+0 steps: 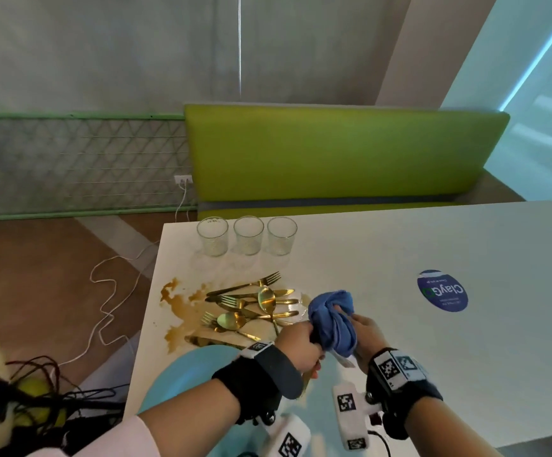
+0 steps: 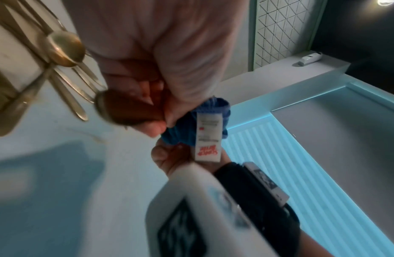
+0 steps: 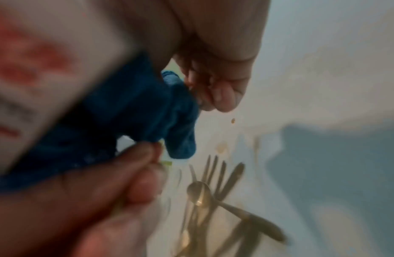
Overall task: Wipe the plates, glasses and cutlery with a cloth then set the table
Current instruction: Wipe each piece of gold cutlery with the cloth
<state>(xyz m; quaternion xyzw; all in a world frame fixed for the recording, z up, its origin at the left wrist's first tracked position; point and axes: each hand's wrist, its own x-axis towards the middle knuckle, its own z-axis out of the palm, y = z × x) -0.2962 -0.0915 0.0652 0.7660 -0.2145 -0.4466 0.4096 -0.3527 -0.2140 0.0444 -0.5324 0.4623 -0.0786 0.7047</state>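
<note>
A blue cloth (image 1: 334,319) is bunched up between my two hands above the white table (image 1: 400,245). My left hand (image 1: 297,341) grips a gold spoon (image 1: 306,384); its dark bowl (image 2: 123,111) sticks out below the curled fingers (image 2: 152,128), and the other end is buried in the cloth (image 2: 176,137). My right hand (image 1: 365,328) pinches the cloth (image 3: 136,107) from the right, thumb and fingers (image 3: 134,156) closed on its folds. A white label (image 2: 208,135) hangs from the cloth. Gold forks, spoons and knives (image 1: 251,308) lie heaped just left of my hands.
Three glasses (image 1: 248,235) stand in a row at the table's far left. A brown spill (image 1: 175,334) stains the left edge by the cutlery. A light blue plate (image 1: 185,374) sits under my left forearm. A blue round sticker (image 1: 442,290) lies to the right, a green bench (image 1: 334,153) behind.
</note>
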